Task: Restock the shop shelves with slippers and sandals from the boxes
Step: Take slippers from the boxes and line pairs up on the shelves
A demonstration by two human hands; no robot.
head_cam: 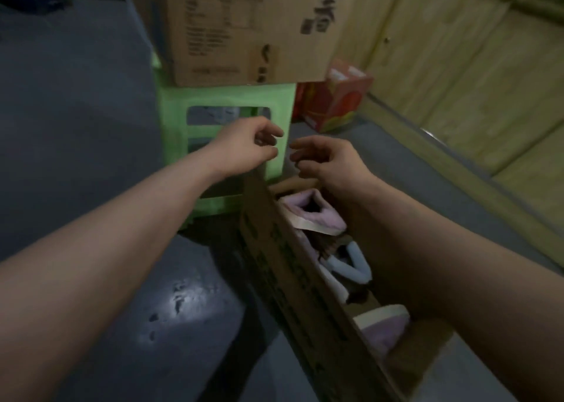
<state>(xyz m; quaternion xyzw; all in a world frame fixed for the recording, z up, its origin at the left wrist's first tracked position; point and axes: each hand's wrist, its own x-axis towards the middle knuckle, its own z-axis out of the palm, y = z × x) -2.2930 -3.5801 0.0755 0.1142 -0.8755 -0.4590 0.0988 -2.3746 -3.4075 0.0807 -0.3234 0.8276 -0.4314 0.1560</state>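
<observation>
An open cardboard box [293, 267] lies on the floor below my arms, its long side wall printed with dark letters. Inside it I see a pink fluffy slipper [314, 215] with a cream sole, a pale blue slipper [351, 261] and a lilac slipper [384, 328]. My left hand [250, 142] hovers above the box's far end, fingers curled loosely and holding nothing. Just to its right, my right hand [326, 160] is also empty with its fingers apart. The two sets of fingertips nearly meet.
A green plastic stool [229, 102] stands beyond the box with a large closed carton [244, 26] on top. A red printed box [335, 99] sits behind it against the pale wooden wall panels [473, 81]. Grey floor [76, 111] spreads to the left.
</observation>
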